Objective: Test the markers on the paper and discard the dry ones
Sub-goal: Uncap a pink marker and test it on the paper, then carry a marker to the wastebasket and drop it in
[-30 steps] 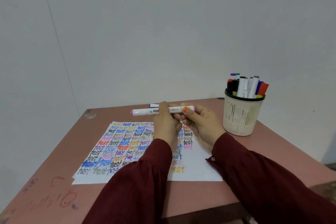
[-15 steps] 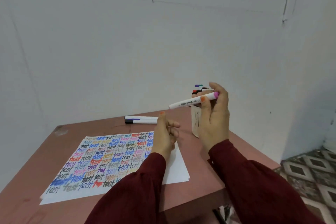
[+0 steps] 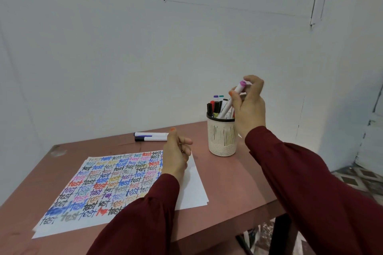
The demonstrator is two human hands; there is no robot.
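Over the pen cup, the right hand pinches a pink-capped marker (apparently tested, due for return). Left hand loosely curled, empty. Paper largely filled; more markers likely remain.

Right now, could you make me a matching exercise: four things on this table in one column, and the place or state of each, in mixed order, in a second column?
Things
1. pink-capped marker
2. two white markers
3. paper
4. cream holder

Place or state
A. lie flat on the table, beyond the paper
B. stands upright, to the right of the paper
C. held slanted by the right hand, above the holder
D. covered with the word "test" in many colours

Pairs: 1-C, 2-A, 3-D, 4-B
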